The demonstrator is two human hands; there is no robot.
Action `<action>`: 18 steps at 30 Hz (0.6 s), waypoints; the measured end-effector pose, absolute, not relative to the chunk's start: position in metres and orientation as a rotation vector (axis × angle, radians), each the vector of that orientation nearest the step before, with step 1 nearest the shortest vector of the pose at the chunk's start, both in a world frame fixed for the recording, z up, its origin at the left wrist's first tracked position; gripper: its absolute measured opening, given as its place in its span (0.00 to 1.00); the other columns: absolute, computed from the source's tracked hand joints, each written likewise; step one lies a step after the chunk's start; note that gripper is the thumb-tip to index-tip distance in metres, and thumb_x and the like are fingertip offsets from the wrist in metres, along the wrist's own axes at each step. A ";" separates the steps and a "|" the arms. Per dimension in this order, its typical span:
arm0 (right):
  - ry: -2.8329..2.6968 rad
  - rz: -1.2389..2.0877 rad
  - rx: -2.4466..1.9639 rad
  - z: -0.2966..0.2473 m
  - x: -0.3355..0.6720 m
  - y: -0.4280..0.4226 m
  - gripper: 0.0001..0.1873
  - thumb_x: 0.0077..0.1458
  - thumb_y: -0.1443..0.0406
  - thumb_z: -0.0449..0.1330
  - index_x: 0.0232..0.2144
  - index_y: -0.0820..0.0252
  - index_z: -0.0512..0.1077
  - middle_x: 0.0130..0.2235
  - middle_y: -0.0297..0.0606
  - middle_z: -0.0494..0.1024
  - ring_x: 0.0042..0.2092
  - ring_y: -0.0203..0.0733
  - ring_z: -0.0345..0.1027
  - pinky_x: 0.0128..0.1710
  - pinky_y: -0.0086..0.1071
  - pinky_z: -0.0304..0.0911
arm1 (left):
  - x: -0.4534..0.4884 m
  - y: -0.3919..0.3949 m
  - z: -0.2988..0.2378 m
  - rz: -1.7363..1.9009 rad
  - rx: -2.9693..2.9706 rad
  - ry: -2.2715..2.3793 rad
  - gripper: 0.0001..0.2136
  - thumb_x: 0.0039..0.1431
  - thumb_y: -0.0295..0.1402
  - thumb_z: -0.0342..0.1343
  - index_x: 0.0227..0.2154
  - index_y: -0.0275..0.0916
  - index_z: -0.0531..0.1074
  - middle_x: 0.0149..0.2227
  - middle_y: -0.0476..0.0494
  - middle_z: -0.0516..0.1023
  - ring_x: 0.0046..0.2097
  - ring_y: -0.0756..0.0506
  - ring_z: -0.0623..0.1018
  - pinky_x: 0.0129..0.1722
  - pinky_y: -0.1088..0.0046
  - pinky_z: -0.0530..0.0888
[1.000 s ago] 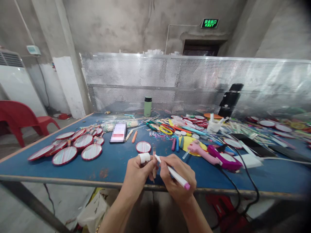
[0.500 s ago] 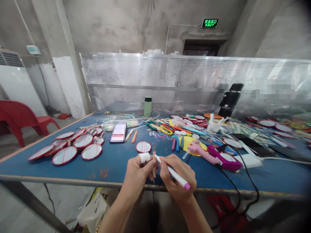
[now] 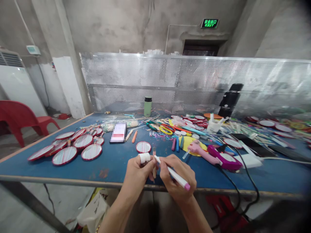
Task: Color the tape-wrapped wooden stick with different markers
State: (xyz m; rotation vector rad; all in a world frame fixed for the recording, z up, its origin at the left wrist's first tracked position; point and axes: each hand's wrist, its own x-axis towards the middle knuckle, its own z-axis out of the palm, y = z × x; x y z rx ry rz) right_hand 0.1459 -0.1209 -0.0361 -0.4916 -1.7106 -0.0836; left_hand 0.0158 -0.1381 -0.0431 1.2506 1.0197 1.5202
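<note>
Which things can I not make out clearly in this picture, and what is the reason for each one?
All in the head view:
Stick: its middle is covered by the left hand.
Pen: its tip is too small to tell whether it touches the stick.
Phone: its screen is blurred into blocks.
Red-rimmed discs: they overlap, partly covering each other.
Red chair: cut off by the left edge.

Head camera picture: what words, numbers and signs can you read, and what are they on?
"安全出口": on the lit green exit sign.
"EXIT": below it, same sign.
Too blurred: the phone screen.
Too small: the mark on the green tumbler.
Partly hidden: lettering on the plastic bag.
White marker: no readable text.
</note>
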 end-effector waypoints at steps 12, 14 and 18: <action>-1.721 -0.077 -0.496 -0.036 0.145 -0.121 0.07 0.53 0.75 0.57 0.32 0.62 0.73 0.26 0.35 0.76 0.27 0.33 0.69 0.28 0.27 0.65 | 0.015 -0.137 -0.045 1.523 1.258 1.027 0.09 0.55 0.34 0.59 0.24 0.34 0.73 0.16 0.53 0.71 0.18 0.54 0.68 0.20 0.81 0.64; -1.728 -0.070 -0.502 -0.036 0.145 -0.121 0.07 0.54 0.75 0.57 0.32 0.62 0.73 0.26 0.35 0.76 0.27 0.34 0.70 0.28 0.27 0.65 | 0.015 -0.137 -0.045 1.520 1.256 1.030 0.09 0.55 0.34 0.59 0.25 0.34 0.73 0.16 0.53 0.71 0.18 0.54 0.68 0.21 0.80 0.64; -1.696 -0.086 -0.506 -0.035 0.145 -0.121 0.08 0.54 0.75 0.57 0.32 0.61 0.73 0.26 0.35 0.77 0.27 0.34 0.70 0.28 0.27 0.65 | 0.016 -0.138 -0.043 1.516 1.259 1.041 0.10 0.55 0.35 0.60 0.24 0.34 0.73 0.15 0.52 0.70 0.18 0.54 0.67 0.21 0.80 0.64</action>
